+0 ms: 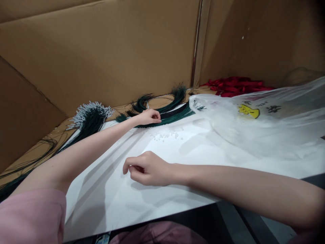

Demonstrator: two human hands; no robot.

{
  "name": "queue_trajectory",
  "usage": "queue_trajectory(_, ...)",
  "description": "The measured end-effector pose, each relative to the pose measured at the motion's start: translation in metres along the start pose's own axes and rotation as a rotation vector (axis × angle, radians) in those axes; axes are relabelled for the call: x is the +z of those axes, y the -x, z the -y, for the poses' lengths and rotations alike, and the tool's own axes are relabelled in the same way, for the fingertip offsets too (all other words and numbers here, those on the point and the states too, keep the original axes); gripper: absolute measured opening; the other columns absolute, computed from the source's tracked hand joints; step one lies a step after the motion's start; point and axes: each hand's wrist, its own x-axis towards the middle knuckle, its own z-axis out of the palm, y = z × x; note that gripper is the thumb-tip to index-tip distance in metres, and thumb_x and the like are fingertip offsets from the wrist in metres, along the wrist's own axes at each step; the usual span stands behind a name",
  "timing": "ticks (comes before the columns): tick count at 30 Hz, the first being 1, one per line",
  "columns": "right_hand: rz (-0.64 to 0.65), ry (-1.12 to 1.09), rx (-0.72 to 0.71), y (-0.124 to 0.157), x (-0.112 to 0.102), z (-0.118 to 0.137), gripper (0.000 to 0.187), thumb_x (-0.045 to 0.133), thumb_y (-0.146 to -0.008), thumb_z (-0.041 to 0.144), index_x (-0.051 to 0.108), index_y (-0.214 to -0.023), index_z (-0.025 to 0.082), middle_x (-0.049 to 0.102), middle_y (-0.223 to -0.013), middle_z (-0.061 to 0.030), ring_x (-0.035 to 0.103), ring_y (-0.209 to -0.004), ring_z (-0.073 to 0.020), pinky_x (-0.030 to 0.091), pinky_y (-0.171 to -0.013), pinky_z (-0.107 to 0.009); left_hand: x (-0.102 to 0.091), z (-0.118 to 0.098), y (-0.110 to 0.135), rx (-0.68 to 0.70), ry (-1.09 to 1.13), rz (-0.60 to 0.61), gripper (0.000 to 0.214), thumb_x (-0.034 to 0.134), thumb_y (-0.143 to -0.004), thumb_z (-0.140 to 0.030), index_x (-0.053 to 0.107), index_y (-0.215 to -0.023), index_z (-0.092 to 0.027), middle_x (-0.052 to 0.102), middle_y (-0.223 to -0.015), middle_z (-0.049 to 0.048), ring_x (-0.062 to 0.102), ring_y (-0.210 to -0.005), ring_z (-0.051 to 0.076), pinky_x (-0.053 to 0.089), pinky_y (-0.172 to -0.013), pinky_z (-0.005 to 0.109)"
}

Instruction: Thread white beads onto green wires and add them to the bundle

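My left hand (150, 117) reaches to the far side of the white board, its fingers curled over a bundle of dark green cords (175, 117). Whether a cord is between those fingers is hidden. Closer to me, my right hand (151, 169) hovers low over or rests on the white board (114, 200). Its fingers are bent inward with the index finger hooked, and anything held there is too small to make out. Small clear-white beads (165, 135) lie scattered between the two hands, just in front of the cords.
On the left lies a thick bunch of green cords with pale whitish tips (91, 113). A thin plastic bag (228, 125) with a yellow print covers the right side. Red ribbon (236, 86) is heaped behind it. Cardboard walls (101, 57) enclose the back and left.
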Motion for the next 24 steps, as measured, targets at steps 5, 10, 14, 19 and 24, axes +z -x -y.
queue_trajectory(5,0.001,-0.003,0.002,-0.0002,-0.0002,0.0005,0.017,0.044,-0.081,0.012,0.06,-0.083,0.017,0.043,-0.053,0.0066,0.042,-0.05,-0.0093,0.037,-0.058,-0.02,0.0017,0.0002,0.0002,-0.021,-0.001,-0.017,0.031,0.062,-0.075,-0.046,0.064,-0.081,-0.016,0.064,-0.071,0.0017,0.054,-0.066,0.014,0.039,-0.066,0.026)
queue_trajectory(10,0.003,-0.012,0.001,0.0003,-0.0004,0.0005,0.018,0.044,-0.08,0.012,0.061,-0.083,0.017,0.042,-0.053,0.0065,0.041,-0.049,-0.009,0.037,-0.058,-0.02,0.0016,0.001,0.0005,-0.038,0.036,-0.04,0.027,0.061,-0.076,-0.044,0.062,-0.08,-0.017,0.063,-0.073,0.0016,0.054,-0.068,0.015,0.041,-0.068,0.027)
queue_trajectory(14,-0.007,-0.013,-0.009,0.0008,-0.0002,0.0,0.019,0.044,-0.081,0.011,0.062,-0.084,0.016,0.042,-0.053,0.0067,0.041,-0.049,-0.0085,0.037,-0.058,-0.02,-0.0003,-0.0015,0.0009,-0.05,0.076,-0.059,0.024,0.061,-0.077,-0.041,0.06,-0.078,-0.017,0.062,-0.072,0.0019,0.053,-0.068,0.015,0.041,-0.066,0.027)
queue_trajectory(19,-0.008,-0.017,-0.017,0.0008,0.0004,-0.0013,0.018,0.044,-0.081,0.012,0.062,-0.083,0.016,0.042,-0.053,0.0068,0.041,-0.049,-0.0082,0.036,-0.057,-0.02,-0.0011,-0.0047,0.0013,-0.06,0.118,-0.057,0.022,0.059,-0.081,-0.038,0.057,-0.077,-0.017,0.063,-0.071,0.0031,0.054,-0.065,0.015,0.042,-0.064,0.027)
queue_trajectory(24,-0.01,-0.017,-0.009,0.0003,-0.0004,-0.0008,0.018,0.044,-0.081,0.012,0.062,-0.083,0.016,0.043,-0.053,0.0065,0.042,-0.049,-0.0084,0.037,-0.057,-0.02,0.0,-0.0056,0.0021,-0.068,0.103,-0.075,0.023,0.054,-0.086,-0.039,0.056,-0.084,-0.017,0.058,-0.063,0.0008,0.05,-0.059,0.013,0.039,-0.061,0.026)
